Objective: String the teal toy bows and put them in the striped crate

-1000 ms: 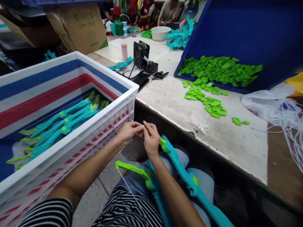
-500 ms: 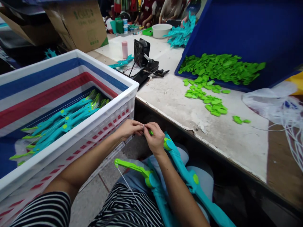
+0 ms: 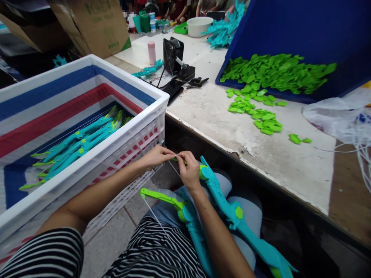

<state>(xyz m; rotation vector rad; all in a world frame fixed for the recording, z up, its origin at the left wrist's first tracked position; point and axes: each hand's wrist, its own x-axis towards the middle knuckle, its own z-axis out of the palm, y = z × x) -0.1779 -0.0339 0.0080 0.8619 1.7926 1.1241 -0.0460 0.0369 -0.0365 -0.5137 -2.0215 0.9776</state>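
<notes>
Teal-and-green plastic bow (image 3: 222, 199) seems partly strung: left hand (image 3: 158, 157) and right hand (image 3: 189, 169) pinch thin white string (image 3: 174, 167) between closed fingers; strung matching bows (image 3: 94, 139) lie in a white slatted crate (image 3: 127, 76).

A turquoise toy bow (image 3: 230, 212) with green end pieces slants across the lap (image 3: 252, 216), a thin white cord (image 3: 174, 168) pinched near its upper tip by left hand (image 3: 158, 157) and right hand (image 3: 189, 170). A second bow (image 3: 194, 231) lies beside it, straight string (image 3: 158, 222) running from its green tip.
</notes>
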